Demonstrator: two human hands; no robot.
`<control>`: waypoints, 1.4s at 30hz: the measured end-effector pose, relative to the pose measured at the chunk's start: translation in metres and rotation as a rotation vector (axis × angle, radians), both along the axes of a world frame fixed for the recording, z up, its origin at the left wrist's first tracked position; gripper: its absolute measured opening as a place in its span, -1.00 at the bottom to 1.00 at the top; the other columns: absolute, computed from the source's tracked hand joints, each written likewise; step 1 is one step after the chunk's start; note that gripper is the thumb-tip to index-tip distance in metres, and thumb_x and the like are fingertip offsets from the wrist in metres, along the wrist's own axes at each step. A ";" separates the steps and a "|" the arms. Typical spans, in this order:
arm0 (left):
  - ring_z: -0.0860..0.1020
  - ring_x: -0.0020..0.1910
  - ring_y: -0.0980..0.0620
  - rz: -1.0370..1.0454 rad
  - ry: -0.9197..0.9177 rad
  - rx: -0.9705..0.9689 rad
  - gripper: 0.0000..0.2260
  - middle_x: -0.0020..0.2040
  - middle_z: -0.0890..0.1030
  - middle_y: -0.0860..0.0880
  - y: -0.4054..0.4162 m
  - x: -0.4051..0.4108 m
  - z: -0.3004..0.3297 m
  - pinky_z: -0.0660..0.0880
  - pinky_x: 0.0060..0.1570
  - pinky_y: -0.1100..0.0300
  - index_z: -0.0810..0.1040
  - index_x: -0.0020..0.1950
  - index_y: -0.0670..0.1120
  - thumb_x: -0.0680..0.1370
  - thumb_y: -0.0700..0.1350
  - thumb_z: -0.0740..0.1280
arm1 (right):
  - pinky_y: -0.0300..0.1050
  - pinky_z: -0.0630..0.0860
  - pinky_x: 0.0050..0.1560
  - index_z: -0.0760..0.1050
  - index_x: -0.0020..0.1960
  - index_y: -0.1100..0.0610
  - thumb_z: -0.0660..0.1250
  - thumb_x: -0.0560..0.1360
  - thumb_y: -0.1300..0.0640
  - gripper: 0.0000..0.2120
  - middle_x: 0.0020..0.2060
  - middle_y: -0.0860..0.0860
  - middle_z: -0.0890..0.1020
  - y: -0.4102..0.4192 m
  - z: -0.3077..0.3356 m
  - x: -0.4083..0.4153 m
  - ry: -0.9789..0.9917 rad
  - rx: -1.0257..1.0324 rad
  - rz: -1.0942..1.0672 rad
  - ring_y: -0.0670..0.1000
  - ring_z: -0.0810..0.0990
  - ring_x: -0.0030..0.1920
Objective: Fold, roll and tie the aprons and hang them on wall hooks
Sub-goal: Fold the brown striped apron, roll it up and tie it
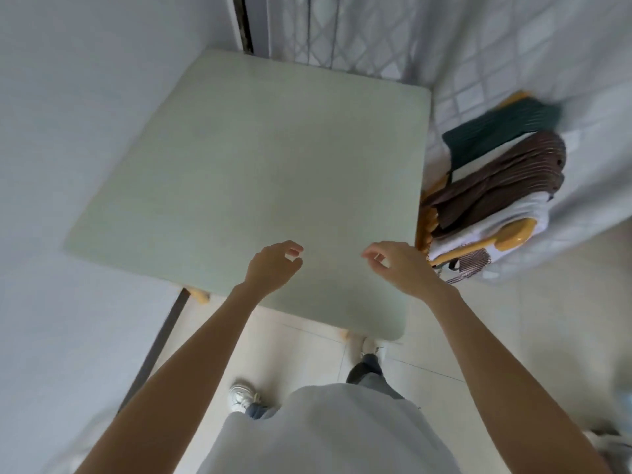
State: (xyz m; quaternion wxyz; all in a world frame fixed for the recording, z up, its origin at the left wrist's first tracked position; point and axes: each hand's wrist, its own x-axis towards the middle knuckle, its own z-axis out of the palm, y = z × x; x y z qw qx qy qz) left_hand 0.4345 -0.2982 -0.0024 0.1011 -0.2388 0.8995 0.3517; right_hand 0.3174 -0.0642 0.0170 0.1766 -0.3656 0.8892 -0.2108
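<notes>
A pile of folded aprons lies on a wooden chair [513, 234] right of the table: a brown striped apron [496, 183] on top, a dark green one [502, 131] behind it, and white cloth [513, 217] beneath. My left hand [273, 265] and my right hand [400, 265] hover over the near part of the pale green table [256, 159], fingers loosely curled and apart, nothing in either. Both hands are well left of the pile. No wall hooks are visible.
The square table stands against a white wall [85, 131] on the left, with a tiled wall [496, 46] behind and to the right. My feet stand on the light tiled floor [513, 336] in front of the table's near edge.
</notes>
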 end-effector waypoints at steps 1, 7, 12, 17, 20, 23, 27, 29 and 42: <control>0.58 -0.05 0.14 -0.013 0.034 0.004 -0.81 0.06 0.61 0.15 0.021 -0.014 -0.002 0.47 0.08 0.17 0.55 0.12 0.09 0.52 -0.04 0.30 | -0.17 0.47 -0.07 0.55 0.08 0.01 0.25 0.54 0.12 -0.84 -0.06 -0.14 0.61 0.021 0.000 -0.014 0.005 -0.025 -0.022 -0.13 0.54 -0.07; 0.57 -0.14 0.24 -0.143 0.161 0.048 -0.85 0.01 0.60 0.17 0.136 -0.142 -0.001 0.48 -0.03 0.24 0.55 0.10 0.08 0.54 -0.01 0.30 | -0.20 0.40 -0.07 0.58 0.04 0.11 0.25 0.51 0.24 -0.82 -0.06 -0.02 0.62 0.139 0.014 -0.129 0.154 -0.110 -0.210 -0.02 0.53 -0.01; 0.54 -0.11 0.24 -0.221 0.200 0.170 -0.80 -0.02 0.58 0.19 0.211 -0.249 0.008 0.49 0.00 0.26 0.52 0.13 0.09 0.52 0.07 0.32 | -0.17 0.34 0.14 0.54 0.12 0.11 0.28 0.46 0.27 -0.74 0.15 0.07 0.53 0.212 0.007 -0.224 0.273 -0.037 -0.443 0.11 0.44 0.19; 0.51 0.05 0.13 -0.363 0.183 0.170 -0.61 0.17 0.55 0.06 0.275 -0.339 0.005 0.47 0.08 0.24 0.43 0.29 0.01 0.50 0.09 0.34 | 0.11 0.29 0.35 0.18 0.46 0.05 0.41 0.41 0.20 -0.30 0.44 0.16 0.20 0.255 0.000 -0.292 -0.030 -0.034 -0.683 0.20 0.23 0.40; 0.44 0.21 0.07 -0.460 0.171 0.123 -0.47 0.33 0.44 0.00 0.299 -0.374 -0.001 0.39 0.14 0.25 0.32 0.40 -0.01 0.49 0.12 0.34 | 0.10 0.39 0.30 0.01 0.51 0.04 0.49 0.34 0.18 -0.09 0.36 0.10 0.36 0.264 0.001 -0.313 -0.247 -0.154 -0.605 0.13 0.40 0.30; 0.42 0.27 0.03 -0.499 0.154 0.184 -0.38 0.37 0.39 -0.03 0.318 -0.400 -0.005 0.40 0.25 0.13 0.25 0.45 -0.02 0.47 0.10 0.39 | -0.09 0.45 0.15 0.23 0.45 0.10 0.44 0.42 0.18 -0.33 0.04 0.06 0.60 0.274 0.000 -0.324 -0.202 -0.096 -0.599 0.05 0.57 0.00; 0.53 0.04 0.08 -0.487 0.139 0.223 -0.36 0.24 0.49 -0.02 0.329 -0.412 -0.013 0.51 0.13 0.09 0.29 0.42 -0.03 0.41 0.04 0.46 | -0.14 0.44 -0.02 0.57 0.12 0.17 0.39 0.47 0.17 -0.77 -0.12 0.06 0.65 0.281 -0.005 -0.329 -0.053 -0.114 -0.574 0.04 0.56 -0.09; 0.51 0.02 0.08 -0.483 0.184 0.173 -0.34 0.22 0.48 -0.01 0.332 -0.411 -0.012 0.52 0.10 0.08 0.28 0.41 -0.02 0.40 0.06 0.47 | -0.21 0.32 -0.06 0.58 0.03 0.17 0.33 0.50 0.16 -0.85 -0.13 0.02 0.61 0.281 -0.003 -0.330 0.090 -0.113 -0.539 0.08 0.52 -0.03; 0.54 0.03 -0.06 -0.518 0.391 0.075 -0.64 0.05 0.60 -0.07 0.310 -0.395 -0.003 0.47 0.10 0.05 0.47 0.20 -0.14 0.48 0.04 0.25 | -0.36 0.30 -0.37 0.33 0.20 0.09 0.11 0.61 -0.03 -0.75 -0.41 -0.15 0.45 0.282 0.061 -0.303 -0.165 -0.335 -0.561 -0.23 0.46 -0.44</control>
